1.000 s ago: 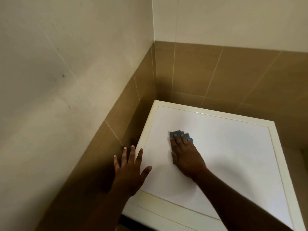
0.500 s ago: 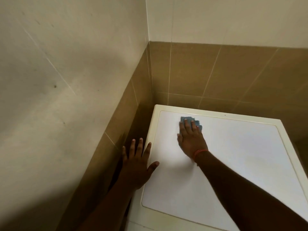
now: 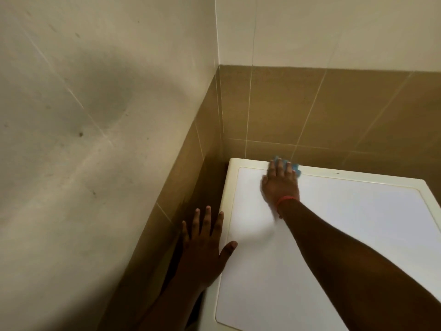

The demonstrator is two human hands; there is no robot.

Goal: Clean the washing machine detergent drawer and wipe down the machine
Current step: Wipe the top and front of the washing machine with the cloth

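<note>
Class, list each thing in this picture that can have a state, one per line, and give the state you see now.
blue cloth: bunched, pressed flat under the right hand's fingers at the machine's back edge.
right hand: fingers straight, pressing the cloth down.
left hand: fingers spread, resting on the machine's left edge.
washing machine top: white panel, bare apart from the hands and cloth.
orange wristband: worn on the right wrist.

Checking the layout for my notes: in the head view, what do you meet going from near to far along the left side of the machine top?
left hand on the near left rim → right hand → blue cloth at the far rim of the washing machine → brown wall tiles
</note>
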